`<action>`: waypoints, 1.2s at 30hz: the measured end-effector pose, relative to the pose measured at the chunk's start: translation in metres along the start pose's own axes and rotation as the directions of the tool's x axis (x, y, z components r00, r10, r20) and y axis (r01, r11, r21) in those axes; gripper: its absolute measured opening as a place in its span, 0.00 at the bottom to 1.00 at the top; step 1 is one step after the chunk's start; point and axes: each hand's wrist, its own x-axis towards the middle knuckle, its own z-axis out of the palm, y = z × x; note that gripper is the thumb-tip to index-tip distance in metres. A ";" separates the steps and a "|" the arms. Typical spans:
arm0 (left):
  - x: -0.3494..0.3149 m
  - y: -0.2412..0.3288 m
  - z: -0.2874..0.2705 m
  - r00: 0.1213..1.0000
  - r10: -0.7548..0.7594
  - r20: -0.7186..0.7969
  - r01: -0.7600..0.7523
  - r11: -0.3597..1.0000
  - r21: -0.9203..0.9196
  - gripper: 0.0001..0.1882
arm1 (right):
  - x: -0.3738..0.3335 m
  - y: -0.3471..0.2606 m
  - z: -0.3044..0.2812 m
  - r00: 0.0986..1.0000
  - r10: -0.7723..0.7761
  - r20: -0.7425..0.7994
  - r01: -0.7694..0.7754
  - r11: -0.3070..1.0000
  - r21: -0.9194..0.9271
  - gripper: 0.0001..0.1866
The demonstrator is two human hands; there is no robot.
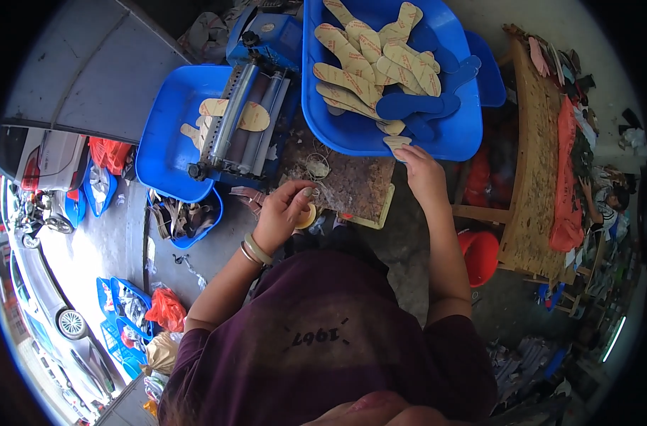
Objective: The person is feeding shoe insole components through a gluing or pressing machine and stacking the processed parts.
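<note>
My right hand [421, 172] is at the near rim of a large blue tub [323, 135], its fingers closed on the end of a pale yellow shoe insole [396, 143]. More pale insoles [345, 79] with red print lie piled in that tub, together with several blue insoles [409, 106]. My left hand [284, 213] is over the worn bench top, left of the tub; its thumb and index finger are drawn together, and whatever they hold is too small to make out. Beyond it stands a roller machine [238, 121], with a pale insole [253, 116] lying across its rollers.
A second blue tub [156, 160] with a few insoles sits behind the roller machine. The worn bench top [359, 188] lies between my hands. To the right are a wooden table [533, 170] and a red bucket [478, 255]. Parked cars [71, 323] show outside at left.
</note>
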 end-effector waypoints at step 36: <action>0.137 -0.132 0.001 0.933 -0.354 -0.071 0.081 0.398 -0.914 0.22 | 0.035 -0.014 -0.020 0.865 0.376 -0.332 0.096 0.526 0.845 0.11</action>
